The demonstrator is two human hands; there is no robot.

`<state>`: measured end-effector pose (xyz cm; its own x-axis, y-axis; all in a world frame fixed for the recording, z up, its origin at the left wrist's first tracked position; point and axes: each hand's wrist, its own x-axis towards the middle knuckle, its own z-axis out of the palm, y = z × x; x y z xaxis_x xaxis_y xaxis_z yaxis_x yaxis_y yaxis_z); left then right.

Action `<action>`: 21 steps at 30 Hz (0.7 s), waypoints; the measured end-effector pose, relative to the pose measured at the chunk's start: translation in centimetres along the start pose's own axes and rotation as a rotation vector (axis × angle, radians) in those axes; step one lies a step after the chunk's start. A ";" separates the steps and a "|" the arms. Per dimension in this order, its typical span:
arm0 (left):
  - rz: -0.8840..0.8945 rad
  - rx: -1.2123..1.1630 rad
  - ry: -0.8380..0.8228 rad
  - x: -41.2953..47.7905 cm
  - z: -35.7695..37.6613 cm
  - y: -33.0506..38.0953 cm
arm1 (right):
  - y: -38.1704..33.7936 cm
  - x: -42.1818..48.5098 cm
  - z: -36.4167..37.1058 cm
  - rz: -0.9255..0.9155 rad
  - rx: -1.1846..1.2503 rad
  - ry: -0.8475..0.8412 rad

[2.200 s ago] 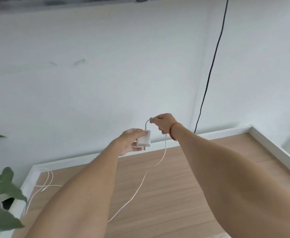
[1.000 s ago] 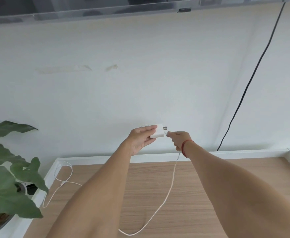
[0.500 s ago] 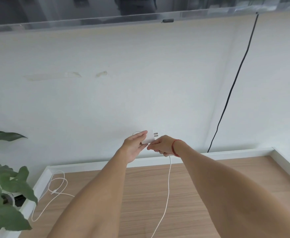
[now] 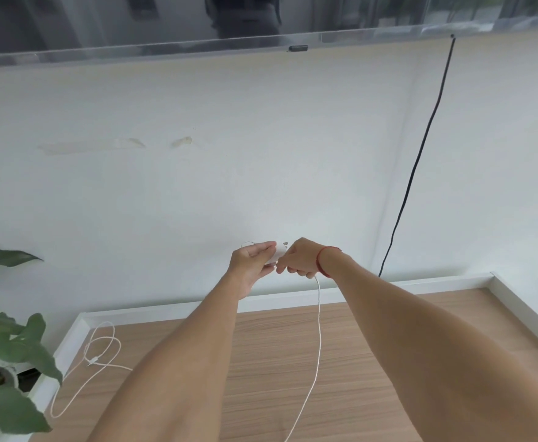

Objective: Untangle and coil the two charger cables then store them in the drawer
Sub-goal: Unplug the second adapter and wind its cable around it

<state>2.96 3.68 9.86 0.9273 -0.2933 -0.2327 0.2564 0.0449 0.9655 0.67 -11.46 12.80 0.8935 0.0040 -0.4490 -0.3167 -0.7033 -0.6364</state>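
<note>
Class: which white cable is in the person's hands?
The hanging cable, pinched by the right hand; the looped cable lies untouched at the left corner of the desk.

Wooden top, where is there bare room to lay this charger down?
Bare wood lies between the left forearm and the hanging cable, and in the far right corner between the right forearm and the white rim. The left corner is crowded: the second cable lies looped there beside the plant.

Gripping a white charger block [image 4: 279, 250] in the left hand [image 4: 251, 263], pinching its cable [image 4: 318, 339] with the right hand [image 4: 299, 260], above the desk [image 4: 271, 362]. Leaving a second cable [image 4: 102, 346] looped at the far left corner.
</note>
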 end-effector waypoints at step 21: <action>0.126 0.169 -0.136 -1.3 -0.3 7.5 | -6.9 -3.4 -7.0 -0.346 0.601 0.176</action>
<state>3.71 4.69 17.37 0.9007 -0.4221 -0.1028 0.0819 -0.0675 0.9944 2.08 -11.59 23.08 0.9965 0.0060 -0.0833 -0.0811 -0.1690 -0.9823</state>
